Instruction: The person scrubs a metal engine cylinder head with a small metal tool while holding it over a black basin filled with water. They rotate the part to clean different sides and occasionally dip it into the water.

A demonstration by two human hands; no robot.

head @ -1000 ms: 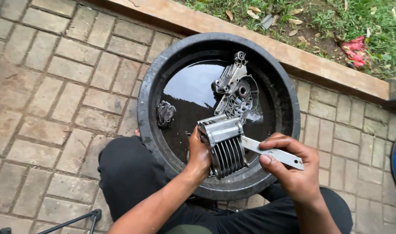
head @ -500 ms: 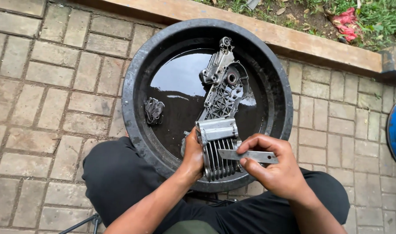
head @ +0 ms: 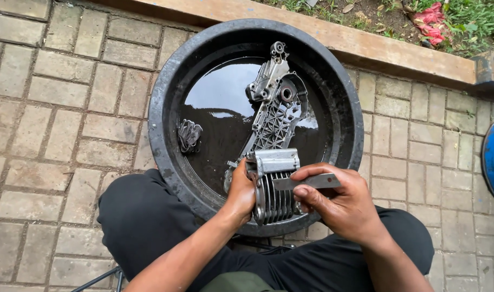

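on brick paving, over a round black basin [head: 166, 140] of dark liquid, the left hand [head: 240, 192] grips a grimy finned metal cylinder [head: 274, 186] while the right hand [head: 341, 203], just beside it, pinches a flat grey metal scraper [head: 307, 181] against the fins, cleaning seemingly unfinished.

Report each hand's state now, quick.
Left hand: closed on the finned metal cylinder, held over the black basin.
Right hand: closed on a flat metal blade, laid against the cylinder.

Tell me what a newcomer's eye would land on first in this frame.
First comes the round black basin of dark liquid at centre, with a long grey metal engine casing lying in it and a small dark part to its left. At the near rim, the left hand grips a finned metal cylinder block while the right hand presses a flat metal blade against it.
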